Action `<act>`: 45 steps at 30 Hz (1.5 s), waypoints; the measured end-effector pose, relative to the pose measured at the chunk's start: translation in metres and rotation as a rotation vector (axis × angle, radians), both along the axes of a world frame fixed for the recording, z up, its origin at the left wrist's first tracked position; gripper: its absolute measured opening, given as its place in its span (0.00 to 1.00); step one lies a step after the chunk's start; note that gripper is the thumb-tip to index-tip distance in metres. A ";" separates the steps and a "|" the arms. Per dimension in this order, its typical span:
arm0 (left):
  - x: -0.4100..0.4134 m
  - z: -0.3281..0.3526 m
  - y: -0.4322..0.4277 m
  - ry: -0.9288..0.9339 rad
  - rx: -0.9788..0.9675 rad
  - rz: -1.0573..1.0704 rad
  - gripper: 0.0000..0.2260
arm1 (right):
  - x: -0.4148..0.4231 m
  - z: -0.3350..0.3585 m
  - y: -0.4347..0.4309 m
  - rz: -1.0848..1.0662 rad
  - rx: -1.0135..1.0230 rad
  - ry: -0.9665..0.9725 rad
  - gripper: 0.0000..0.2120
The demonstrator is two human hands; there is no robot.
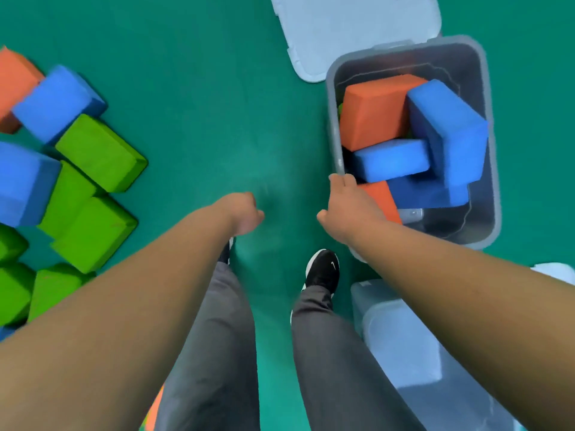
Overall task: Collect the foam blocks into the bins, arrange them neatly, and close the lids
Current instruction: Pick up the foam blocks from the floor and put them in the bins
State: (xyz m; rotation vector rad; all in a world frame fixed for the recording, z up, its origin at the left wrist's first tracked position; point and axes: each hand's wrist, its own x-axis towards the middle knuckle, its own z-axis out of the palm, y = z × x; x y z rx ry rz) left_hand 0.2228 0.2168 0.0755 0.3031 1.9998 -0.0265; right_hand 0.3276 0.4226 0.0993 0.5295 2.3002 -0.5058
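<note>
A grey bin point(485, 88) stands open at the upper right, holding an orange foam block point(373, 110), several blue blocks point(448, 129) and a second orange block point(381, 197) jumbled together. My right hand point(347, 203) grips the bin's near left rim. My left hand point(242, 213) hangs over the green floor with its fingers curled and holds nothing. A pile of loose foam blocks lies at the left: green ones point(99, 150), blue ones point(56, 101) and an orange one point(15, 82).
The bin's pale lid point(354, 29) lies on the floor behind it. A second translucent bin or lid point(404, 346) sits at the lower right under my right forearm. My legs and a black shoe point(323, 269) stand on the green floor point(202, 104).
</note>
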 end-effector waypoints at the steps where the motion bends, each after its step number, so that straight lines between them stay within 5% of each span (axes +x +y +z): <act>1: 0.003 0.000 -0.013 -0.007 -0.002 0.011 0.19 | -0.006 0.001 -0.009 0.022 0.000 -0.007 0.30; 15: 0.060 -0.057 -0.286 -0.121 -0.137 0.193 0.10 | -0.050 -0.045 -0.213 0.343 -0.013 -0.206 0.19; 22: 0.057 -0.076 -0.415 -0.155 -0.145 0.329 0.18 | -0.074 -0.073 -0.350 0.423 -0.044 -0.303 0.17; 27: 0.041 -0.093 -0.487 -0.116 -0.137 0.469 0.21 | -0.100 -0.090 -0.439 0.589 -0.042 -0.338 0.07; 33: 0.024 -0.124 -0.564 -0.076 -0.083 0.576 0.19 | -0.125 -0.119 -0.522 0.683 -0.009 -0.368 0.16; 38: 0.024 -0.159 -0.629 -0.009 -0.129 0.697 0.18 | -0.153 -0.152 -0.581 0.837 0.021 -0.362 0.13; 45: 0.040 -0.219 -0.685 0.217 -0.251 0.929 0.35 | -0.200 -0.223 -0.647 0.844 -0.016 -0.129 0.20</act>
